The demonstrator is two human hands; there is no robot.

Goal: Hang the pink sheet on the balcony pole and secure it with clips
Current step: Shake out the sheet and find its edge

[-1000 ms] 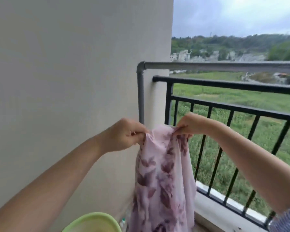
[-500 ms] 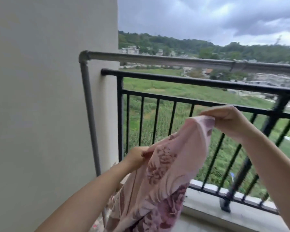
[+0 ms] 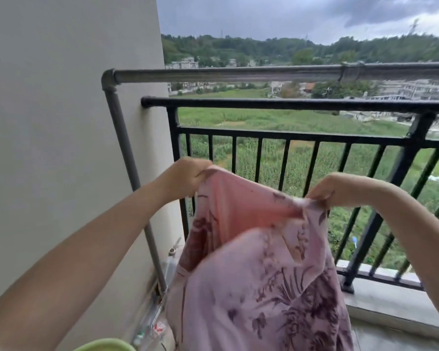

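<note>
The pink sheet (image 3: 259, 279), printed with dark purple flowers, hangs in front of me below the railing's top. My left hand (image 3: 185, 177) grips its upper edge on the left. My right hand (image 3: 332, 188) pinches the same edge further right, so the cloth stretches between them. The grey balcony pole (image 3: 238, 74) runs horizontally above both hands, bare, with an elbow joint at its left end by the wall. No clips are visible.
A black metal railing (image 3: 289, 105) stands just behind the sheet, below the pole. The pole's grey upright (image 3: 127, 158) runs down the beige wall (image 3: 48, 122) at left. A green basin's rim (image 3: 104, 347) shows at the bottom, with plastic bottles (image 3: 150, 328) beside it.
My hands have spread apart along the sheet's edge; the left hand rose and the right dropped slightly. The view shifted back to the left.
</note>
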